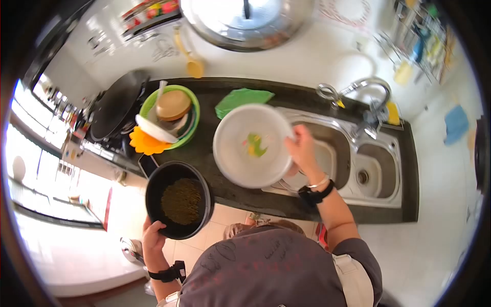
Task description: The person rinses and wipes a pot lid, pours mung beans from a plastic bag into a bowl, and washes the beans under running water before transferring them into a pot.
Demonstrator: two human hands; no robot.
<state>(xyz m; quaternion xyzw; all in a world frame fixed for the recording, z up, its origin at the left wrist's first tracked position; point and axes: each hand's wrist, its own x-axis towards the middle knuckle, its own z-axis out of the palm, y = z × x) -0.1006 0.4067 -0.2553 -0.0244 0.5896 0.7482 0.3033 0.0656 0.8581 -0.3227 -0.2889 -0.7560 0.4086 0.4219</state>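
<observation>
My left hand (153, 235) grips the lower left rim of a black bowl (172, 175), thumb over the edge. A heap of brownish-green, grain-like bits (181, 201) lies in its bottom. The bowl is held out over the floor in front of the counter edge. My right hand (303, 152) is closed on the right rim of a white basin (232, 161), over the counter beside the sink. A green and yellow pattern shows on the basin's bottom.
A green tub (193, 100) of dishes and a dark phone (148, 165) are on the dark counter (255, 202) at left. Behind the basin lies a green cloth-like sheet (240, 101). A double sink (353, 197) with a faucet (376, 102) is right. A black wok (120, 107) stands far left.
</observation>
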